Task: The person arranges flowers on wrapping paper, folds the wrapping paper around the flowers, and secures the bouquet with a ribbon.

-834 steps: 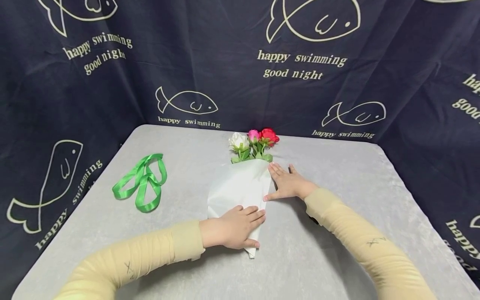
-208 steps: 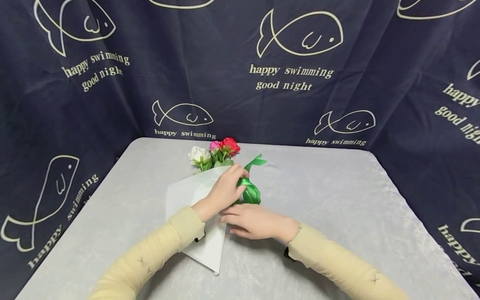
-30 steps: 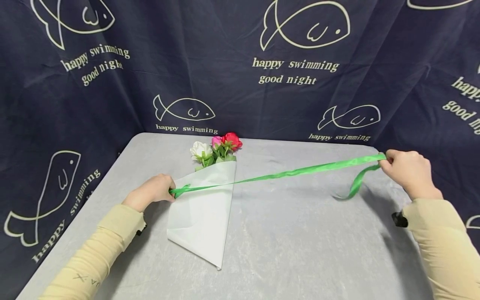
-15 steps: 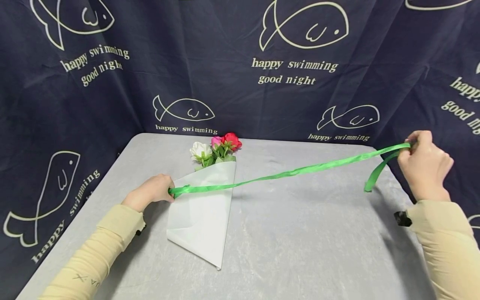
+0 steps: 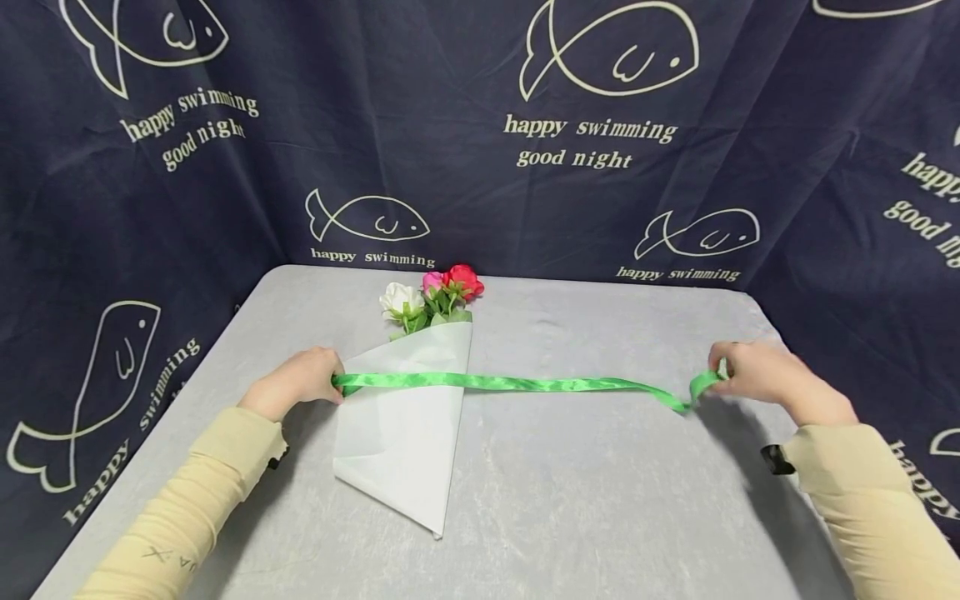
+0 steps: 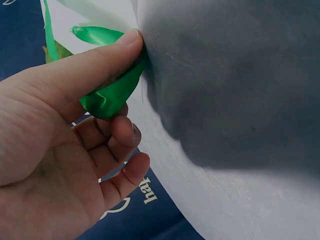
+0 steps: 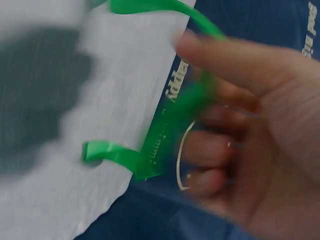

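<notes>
A bouquet wrapped in white paper (image 5: 408, 442) lies on the table, with a white rose (image 5: 402, 300), a pink flower (image 5: 432, 283) and a red rose (image 5: 462, 282) out of its top. Across the wrap runs a green ribbon (image 5: 525, 384), reaching well to the right. My left hand (image 5: 300, 383) pinches the ribbon at the wrap's left edge; a ribbon loop (image 6: 107, 97) shows between thumb and fingers in the left wrist view. Near the table's right side, my right hand (image 5: 765, 379) holds the other part of the ribbon, blurred in the right wrist view.
The table (image 5: 600, 483) has a pale grey cloth. Behind and beside it hangs a dark blue curtain (image 5: 465, 150) with fish drawings and lettering.
My right hand rose to the right with the ribbon taut, then came down and left, so the ribbon lies lower and slacker. Earlier, the ribbon lay loose on the left of the table.
</notes>
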`<action>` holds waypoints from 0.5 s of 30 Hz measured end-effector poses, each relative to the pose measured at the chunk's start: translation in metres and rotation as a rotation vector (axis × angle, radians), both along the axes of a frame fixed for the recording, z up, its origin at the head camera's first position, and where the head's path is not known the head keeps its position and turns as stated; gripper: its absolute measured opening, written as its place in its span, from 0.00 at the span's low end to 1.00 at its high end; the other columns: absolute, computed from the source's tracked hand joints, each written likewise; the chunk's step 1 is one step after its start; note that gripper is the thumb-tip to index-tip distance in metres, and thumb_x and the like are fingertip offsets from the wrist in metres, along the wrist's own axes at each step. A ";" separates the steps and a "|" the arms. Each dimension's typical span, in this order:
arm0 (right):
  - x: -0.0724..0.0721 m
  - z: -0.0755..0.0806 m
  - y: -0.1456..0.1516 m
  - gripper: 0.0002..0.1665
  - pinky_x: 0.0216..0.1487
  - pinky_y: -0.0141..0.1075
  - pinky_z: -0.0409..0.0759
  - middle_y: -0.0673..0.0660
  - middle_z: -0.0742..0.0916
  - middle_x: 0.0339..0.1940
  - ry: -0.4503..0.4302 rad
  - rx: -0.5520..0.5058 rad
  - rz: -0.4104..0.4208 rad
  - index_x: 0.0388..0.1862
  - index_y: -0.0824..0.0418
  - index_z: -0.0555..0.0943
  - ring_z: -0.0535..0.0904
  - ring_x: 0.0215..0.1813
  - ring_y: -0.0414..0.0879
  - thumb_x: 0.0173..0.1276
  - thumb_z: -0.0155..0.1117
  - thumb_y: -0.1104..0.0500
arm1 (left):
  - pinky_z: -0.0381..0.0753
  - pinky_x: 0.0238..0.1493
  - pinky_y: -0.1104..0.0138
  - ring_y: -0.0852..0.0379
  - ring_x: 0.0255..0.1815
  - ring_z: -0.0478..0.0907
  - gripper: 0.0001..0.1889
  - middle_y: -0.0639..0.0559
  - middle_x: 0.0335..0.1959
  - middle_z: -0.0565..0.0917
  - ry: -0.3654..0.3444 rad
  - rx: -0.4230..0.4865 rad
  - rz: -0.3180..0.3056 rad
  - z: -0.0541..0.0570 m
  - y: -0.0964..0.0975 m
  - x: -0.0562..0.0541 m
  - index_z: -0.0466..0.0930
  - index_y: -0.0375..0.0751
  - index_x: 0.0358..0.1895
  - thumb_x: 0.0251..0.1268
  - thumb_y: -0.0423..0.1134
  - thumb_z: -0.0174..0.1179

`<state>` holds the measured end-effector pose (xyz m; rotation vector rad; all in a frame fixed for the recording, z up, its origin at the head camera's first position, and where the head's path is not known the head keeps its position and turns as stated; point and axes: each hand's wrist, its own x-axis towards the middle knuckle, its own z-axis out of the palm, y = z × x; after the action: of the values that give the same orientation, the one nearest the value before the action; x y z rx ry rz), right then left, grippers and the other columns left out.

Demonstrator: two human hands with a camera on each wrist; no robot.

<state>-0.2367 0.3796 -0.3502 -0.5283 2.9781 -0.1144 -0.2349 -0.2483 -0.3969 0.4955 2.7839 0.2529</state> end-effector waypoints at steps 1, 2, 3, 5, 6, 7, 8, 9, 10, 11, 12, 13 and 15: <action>0.001 -0.002 -0.004 0.22 0.23 0.39 0.68 0.49 0.76 0.21 -0.049 -0.013 0.031 0.33 0.56 0.76 0.70 0.23 0.43 0.46 0.76 0.47 | 0.69 0.28 0.67 0.58 0.22 0.68 0.09 0.55 0.20 0.76 -0.001 0.001 0.000 0.000 -0.001 0.000 0.81 0.45 0.18 0.46 0.37 0.72; 0.003 -0.003 -0.009 0.26 0.23 0.37 0.67 0.49 0.77 0.22 -0.079 -0.024 0.051 0.35 0.57 0.77 0.69 0.24 0.42 0.44 0.77 0.45 | 0.69 0.28 0.67 0.58 0.22 0.67 0.09 0.55 0.19 0.76 0.002 0.001 -0.001 0.000 -0.002 0.000 0.80 0.45 0.18 0.46 0.37 0.72; 0.004 -0.004 -0.014 0.29 0.24 0.36 0.67 0.50 0.77 0.23 -0.104 -0.039 0.073 0.37 0.59 0.77 0.68 0.24 0.42 0.43 0.77 0.45 | 0.68 0.28 0.66 0.58 0.22 0.67 0.10 0.55 0.19 0.76 0.007 0.004 -0.007 0.000 -0.003 0.000 0.80 0.45 0.17 0.45 0.37 0.73; 0.006 -0.005 -0.025 0.30 0.25 0.36 0.67 0.51 0.77 0.25 -0.099 -0.059 0.100 0.41 0.60 0.77 0.68 0.25 0.42 0.44 0.77 0.44 | 0.68 0.29 0.66 0.57 0.22 0.67 0.11 0.55 0.18 0.75 0.016 0.001 -0.008 -0.001 -0.005 -0.001 0.79 0.45 0.16 0.44 0.37 0.73; 0.006 -0.006 -0.032 0.29 0.26 0.36 0.68 0.51 0.77 0.26 -0.072 -0.069 0.117 0.43 0.59 0.78 0.69 0.26 0.42 0.46 0.76 0.45 | 0.68 0.29 0.66 0.57 0.22 0.67 0.11 0.56 0.18 0.75 0.019 -0.002 -0.006 -0.001 -0.006 -0.001 0.78 0.46 0.16 0.44 0.37 0.73; 0.006 -0.008 -0.038 0.28 0.26 0.36 0.69 0.50 0.78 0.27 -0.033 -0.077 0.139 0.44 0.58 0.78 0.71 0.27 0.42 0.48 0.75 0.46 | 0.68 0.29 0.66 0.57 0.22 0.67 0.11 0.56 0.18 0.75 0.022 -0.003 -0.006 -0.002 -0.007 -0.001 0.78 0.46 0.15 0.44 0.37 0.73; 0.006 -0.010 -0.044 0.25 0.27 0.37 0.70 0.51 0.79 0.28 0.011 -0.085 0.169 0.44 0.58 0.79 0.73 0.28 0.43 0.51 0.74 0.48 | 0.68 0.29 0.65 0.57 0.22 0.67 0.11 0.56 0.18 0.75 0.023 -0.005 -0.004 -0.002 -0.008 -0.001 0.78 0.46 0.15 0.44 0.38 0.73; 0.005 -0.014 -0.050 0.22 0.29 0.39 0.73 0.52 0.80 0.31 0.046 -0.104 0.207 0.44 0.58 0.79 0.75 0.31 0.45 0.53 0.73 0.51 | 0.68 0.29 0.65 0.57 0.23 0.67 0.11 0.56 0.18 0.75 0.023 -0.006 -0.003 -0.002 -0.008 -0.001 0.78 0.46 0.16 0.44 0.38 0.73; 0.004 -0.018 -0.056 0.20 0.33 0.42 0.76 0.52 0.81 0.34 0.080 -0.119 0.241 0.45 0.59 0.80 0.78 0.34 0.47 0.55 0.72 0.53 | 0.68 0.30 0.65 0.57 0.23 0.67 0.11 0.56 0.18 0.75 0.019 -0.008 0.005 -0.002 -0.008 -0.001 0.78 0.46 0.16 0.44 0.38 0.73; 0.003 -0.023 -0.061 0.18 0.37 0.44 0.78 0.54 0.82 0.37 0.111 -0.130 0.279 0.45 0.59 0.80 0.79 0.39 0.50 0.56 0.71 0.56 | 0.68 0.30 0.65 0.57 0.23 0.67 0.11 0.56 0.18 0.75 0.019 -0.007 0.007 -0.002 -0.009 -0.001 0.79 0.46 0.16 0.44 0.38 0.73; 0.002 -0.027 -0.065 0.17 0.41 0.47 0.79 0.55 0.82 0.41 0.127 -0.139 0.302 0.46 0.59 0.80 0.80 0.44 0.52 0.57 0.70 0.58 | 0.68 0.30 0.65 0.57 0.23 0.67 0.10 0.56 0.18 0.75 0.017 -0.006 0.011 -0.002 -0.009 -0.001 0.79 0.46 0.17 0.44 0.38 0.73; 0.001 -0.032 -0.069 0.17 0.45 0.50 0.79 0.57 0.82 0.44 0.133 -0.145 0.320 0.47 0.60 0.80 0.80 0.47 0.55 0.58 0.69 0.61 | 0.68 0.30 0.65 0.57 0.23 0.67 0.10 0.56 0.18 0.75 0.016 -0.004 0.013 -0.001 -0.009 -0.001 0.79 0.45 0.17 0.44 0.38 0.73; 0.000 -0.040 -0.076 0.18 0.49 0.53 0.77 0.59 0.82 0.48 0.135 -0.151 0.338 0.49 0.60 0.80 0.78 0.51 0.57 0.57 0.69 0.64 | 0.68 0.29 0.65 0.57 0.22 0.66 0.10 0.56 0.17 0.74 0.014 -0.002 0.020 0.000 -0.010 0.001 0.80 0.45 0.17 0.43 0.37 0.73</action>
<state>-0.2372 0.3038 -0.3902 -1.0874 2.9687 -0.2832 -0.2344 -0.2580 -0.3966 0.4706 2.8041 0.2513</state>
